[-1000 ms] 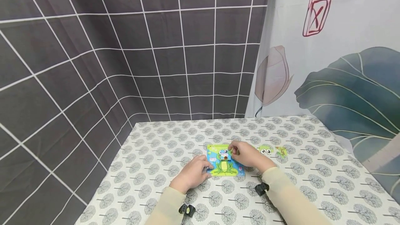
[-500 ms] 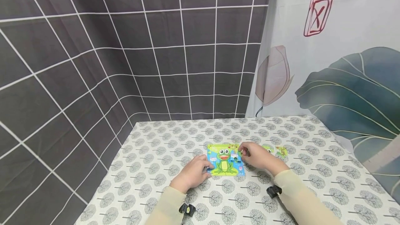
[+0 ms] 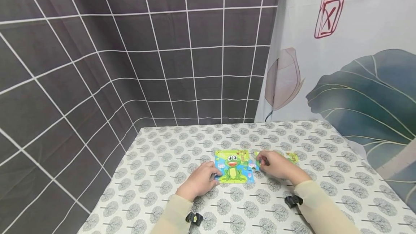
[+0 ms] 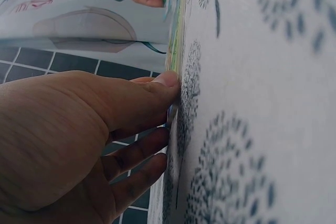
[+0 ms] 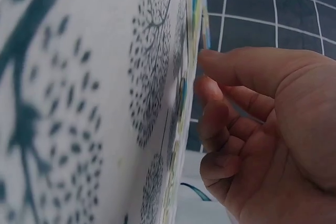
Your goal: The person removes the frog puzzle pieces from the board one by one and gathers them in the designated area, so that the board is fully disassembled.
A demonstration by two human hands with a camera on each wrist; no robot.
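Observation:
A frog jigsaw puzzle (image 3: 232, 174) lies flat on the patterned cloth in the head view. My left hand (image 3: 200, 179) grips its lower left edge, thumb at the near side and fingertips on the left border. In the left wrist view that thumb touches the puzzle's thin edge (image 4: 174, 61), seen side-on. Just right of the puzzle, my right hand (image 3: 276, 165) pinches a blue and green puzzle piece (image 3: 253, 165) between thumb and fingers. The right wrist view shows this piece (image 5: 206, 22) as a thin sliver beyond the thumb.
Another green puzzle piece (image 3: 293, 157) lies beyond the right hand, partly covered. The tree-print tablecloth (image 3: 182, 147) reaches a dark gridded curtain (image 3: 208, 64) at the back and left. A white lotus-print curtain (image 3: 357, 64) hangs at the right.
My right hand has carried the pinched piece rightward, from over the frog's face to beside the puzzle's right edge. It now hides the loose eyes piece. My left hand has stayed in place.

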